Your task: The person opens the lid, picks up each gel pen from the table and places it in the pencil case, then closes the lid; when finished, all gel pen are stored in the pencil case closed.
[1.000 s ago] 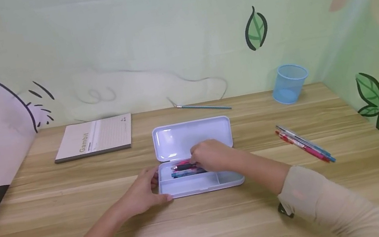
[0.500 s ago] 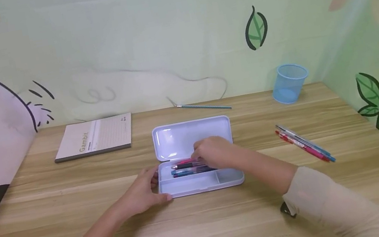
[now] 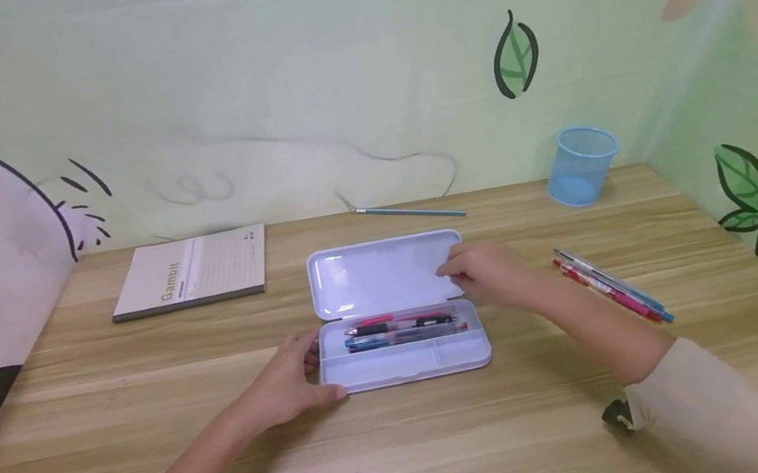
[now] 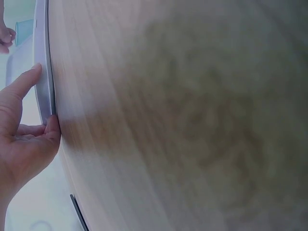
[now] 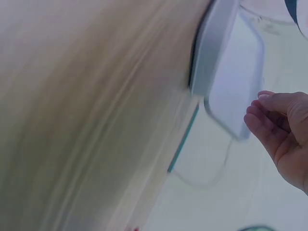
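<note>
An open white pencil case (image 3: 405, 365) lies mid-table, its lid (image 3: 385, 273) flat behind the tray. Several pens (image 3: 401, 330) lie in the tray's rear compartment; the front compartments show nothing. My left hand (image 3: 295, 380) rests against the case's left end, thumb at the front corner and fingers fairly straight along the edge. In the left wrist view this hand (image 4: 21, 139) touches the case edge (image 4: 43, 72). My right hand (image 3: 480, 273) hovers empty by the lid's right edge, fingers loosely curled. The right wrist view shows it (image 5: 284, 130) apart from the lid (image 5: 231, 82).
A notebook (image 3: 191, 271) lies at the back left. A teal pencil (image 3: 413, 212) lies near the wall, and a blue mesh cup (image 3: 580, 165) stands at the back right. A bunch of pens (image 3: 612, 286) lies right of the case. Walls close the left, back and right sides.
My right hand has lifted out of the tray and moved right and back to the lid's right edge, uncovering the pens. The left hand and the case have stayed put.
</note>
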The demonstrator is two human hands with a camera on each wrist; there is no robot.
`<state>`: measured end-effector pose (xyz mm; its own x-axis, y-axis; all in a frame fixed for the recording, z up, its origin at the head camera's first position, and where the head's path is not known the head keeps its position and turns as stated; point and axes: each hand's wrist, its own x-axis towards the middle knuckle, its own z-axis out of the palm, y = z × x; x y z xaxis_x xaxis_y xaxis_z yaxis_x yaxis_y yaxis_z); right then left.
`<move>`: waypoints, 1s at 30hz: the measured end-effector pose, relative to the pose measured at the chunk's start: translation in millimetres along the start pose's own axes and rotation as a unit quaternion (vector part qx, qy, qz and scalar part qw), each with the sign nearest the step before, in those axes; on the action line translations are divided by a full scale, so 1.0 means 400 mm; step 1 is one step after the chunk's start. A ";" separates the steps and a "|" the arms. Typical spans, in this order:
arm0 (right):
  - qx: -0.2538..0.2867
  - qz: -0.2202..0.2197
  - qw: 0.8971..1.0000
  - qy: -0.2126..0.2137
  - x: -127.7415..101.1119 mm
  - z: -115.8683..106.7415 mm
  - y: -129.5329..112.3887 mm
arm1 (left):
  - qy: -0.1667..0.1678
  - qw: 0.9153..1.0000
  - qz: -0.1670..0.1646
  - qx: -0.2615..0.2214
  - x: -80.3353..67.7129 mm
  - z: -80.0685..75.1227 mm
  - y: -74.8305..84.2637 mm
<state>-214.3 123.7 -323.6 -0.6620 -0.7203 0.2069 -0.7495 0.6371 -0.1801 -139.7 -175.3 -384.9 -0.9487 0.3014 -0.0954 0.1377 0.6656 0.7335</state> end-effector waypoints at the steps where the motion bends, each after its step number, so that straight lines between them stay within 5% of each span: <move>1: 0.001 0.011 1.000 0.006 -0.011 -0.007 0.010 | -0.001 1.000 0.000 0.000 0.001 0.000 0.000; 14: -0.008 0.097 0.993 0.060 -0.158 -0.068 0.130 | -0.003 1.000 -0.003 -0.010 0.000 -0.001 0.002; 30: -0.002 0.218 0.976 -0.017 -0.282 -0.103 0.224 | -0.007 1.000 0.002 -0.015 -0.005 -0.001 0.007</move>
<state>-206.8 273.3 -323.4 -0.9178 -0.3889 0.0801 -0.3963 0.8858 -0.2413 -137.6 -174.4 -382.2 -0.9440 0.3139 -0.1018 0.1327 0.6434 0.7539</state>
